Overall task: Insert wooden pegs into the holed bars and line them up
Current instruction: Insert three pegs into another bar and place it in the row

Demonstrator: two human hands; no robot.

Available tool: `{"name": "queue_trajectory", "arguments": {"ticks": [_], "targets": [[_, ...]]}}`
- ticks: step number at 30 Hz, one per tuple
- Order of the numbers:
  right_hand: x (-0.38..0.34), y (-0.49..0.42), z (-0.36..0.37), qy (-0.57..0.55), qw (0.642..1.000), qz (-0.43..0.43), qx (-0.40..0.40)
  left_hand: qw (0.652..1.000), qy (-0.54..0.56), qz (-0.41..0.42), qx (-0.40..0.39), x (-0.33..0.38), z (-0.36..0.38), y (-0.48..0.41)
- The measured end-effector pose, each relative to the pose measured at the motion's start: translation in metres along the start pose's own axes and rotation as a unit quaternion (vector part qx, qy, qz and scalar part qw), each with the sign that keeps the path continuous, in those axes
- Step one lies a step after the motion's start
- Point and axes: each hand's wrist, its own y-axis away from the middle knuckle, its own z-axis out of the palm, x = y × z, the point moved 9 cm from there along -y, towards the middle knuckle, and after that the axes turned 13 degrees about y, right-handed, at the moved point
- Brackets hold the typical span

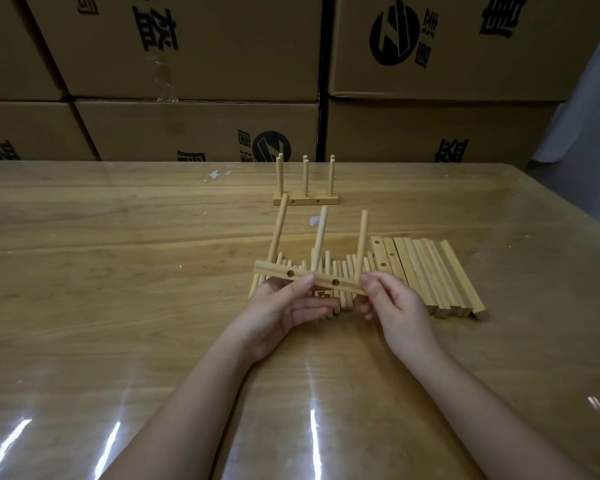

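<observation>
Both hands hold a holed wooden bar (pixel 278 270) above the table, with three pegs (pixel 320 239) standing up from it, tilted slightly. My left hand (pixel 281 313) pinches the bar near its middle, thumb on the front face. My right hand (pixel 392 304) pinches its right end. Under the bar lies a pile of loose pegs (pixel 340 268). To the right sits a row of several bare holed bars (pixel 430 271). Farther back stand finished bars (pixel 305 201) with upright pegs.
The wooden table (pixel 118 271) is covered in shiny clear film. Stacked cardboard boxes (pixel 194 126) form a wall right behind the table's far edge. The table's right edge (pixel 568 216) runs diagonally at the right.
</observation>
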Motion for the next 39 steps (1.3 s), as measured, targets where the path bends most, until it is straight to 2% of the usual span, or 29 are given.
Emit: {"name": "queue_trajectory", "arguments": {"ticks": [5, 11, 16, 21, 30, 34, 39], "targets": [[0.008, -0.008, -0.023, 0.011, 1.000, 0.006, 0.027, 0.995, 0.068, 0.053, 0.055, 0.013, -0.015, 0.000], [0.015, -0.013, -0.030, 0.031, 0.999, 0.011, 0.025, 0.984, -0.040, 0.123, 0.120, 0.028, -0.028, 0.004], [0.016, -0.015, -0.030, 0.053, 0.998, 0.000, 0.032, 0.979, -0.053, 0.137, 0.141, 0.030, -0.033, 0.005], [0.015, -0.015, -0.031, 0.059, 0.997, -0.010, 0.039, 0.978, -0.067, 0.151, 0.131, 0.030, -0.033, 0.004], [0.006, -0.009, -0.015, 0.080, 0.995, -0.054, -0.007, 0.963, -0.184, 0.168, 0.103, 0.033, -0.023, 0.003], [0.000, -0.005, -0.010, 0.091, 0.994, -0.065, -0.007, 0.961, -0.186, 0.182, 0.096, 0.038, -0.021, 0.005], [0.002, -0.004, -0.009, 0.077, 0.996, -0.051, -0.006, 0.968, -0.184, 0.158, 0.061, 0.037, -0.015, 0.005]]}}
